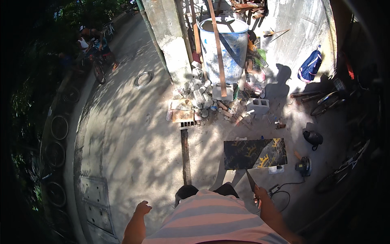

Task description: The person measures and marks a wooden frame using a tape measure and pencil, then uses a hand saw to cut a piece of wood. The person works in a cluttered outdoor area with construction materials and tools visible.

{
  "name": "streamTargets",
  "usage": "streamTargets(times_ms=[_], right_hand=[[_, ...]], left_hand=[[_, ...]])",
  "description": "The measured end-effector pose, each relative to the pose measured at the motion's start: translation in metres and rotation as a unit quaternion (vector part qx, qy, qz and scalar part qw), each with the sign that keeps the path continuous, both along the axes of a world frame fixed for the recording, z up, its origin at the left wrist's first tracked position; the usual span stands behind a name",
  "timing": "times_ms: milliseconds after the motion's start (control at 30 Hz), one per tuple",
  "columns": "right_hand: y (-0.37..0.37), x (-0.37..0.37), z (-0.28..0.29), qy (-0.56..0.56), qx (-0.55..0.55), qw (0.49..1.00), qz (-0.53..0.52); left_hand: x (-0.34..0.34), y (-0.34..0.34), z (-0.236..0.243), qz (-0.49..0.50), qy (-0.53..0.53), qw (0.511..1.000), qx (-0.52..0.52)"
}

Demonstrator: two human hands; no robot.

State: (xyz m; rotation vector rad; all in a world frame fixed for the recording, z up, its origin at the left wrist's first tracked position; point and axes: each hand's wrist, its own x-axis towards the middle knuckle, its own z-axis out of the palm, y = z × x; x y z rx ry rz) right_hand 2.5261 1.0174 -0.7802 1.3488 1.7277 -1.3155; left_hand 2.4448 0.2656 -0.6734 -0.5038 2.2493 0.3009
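Blue-and-white barrel (209, 57), rusty strip (218, 53) across front. Rubble (199, 96) at barrel's foot. Hollow block (257, 105) near barrel, lower right. Blue bag (310, 66) well right of barrel. Coil (139, 85) on road (122, 110), left of barrel; person (96, 44) with bicycle (98, 73), farther left.

Both arms (135, 229) are being held low, well apart.
The left hand (143, 208) is being held out beside the torso (217, 219), its fingers (148, 208) loosely bent and pointed inward; the right hand (260, 193) is being clenched in a closed grip, with its forearm (271, 212) being angled upward and inward from the lower right.
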Motion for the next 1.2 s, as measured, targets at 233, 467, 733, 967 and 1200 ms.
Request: streamTargets(times_ms=[233, 467, 733, 967, 1200], right_hand=[[-0.045, -0.227, 0.007, 0.006, -0.009, 0.995, 0.097], [-0.151, -0.318, 0.032, -0.053, 0.045, 0.997, -0.028], [-0.228, -0.418, -0.004, -0.009, -0.025, 0.99, -0.135], [-0.218, -0.497, -0.116, -0.051, 0.115, 0.991, -0.054], [-0.23, -0.654, 0.05, 0.054, 0.033, 0.946, -0.317]], left_hand=[[-0.078, -0.053, -0.049, -0.007, -0.238, 0.971, -0.006], [-0.537, 0.002, -0.019, -0.262, 0.054, 0.963, 0.013], [-0.951, 0.228, 0.17, -0.49, 0.348, 0.798, 0.044], [-0.99, 0.424, 0.166, -0.724, 0.318, 0.588, 0.171], [-1.033, 0.6, 0.181, -0.845, 0.318, 0.336, 0.269]])
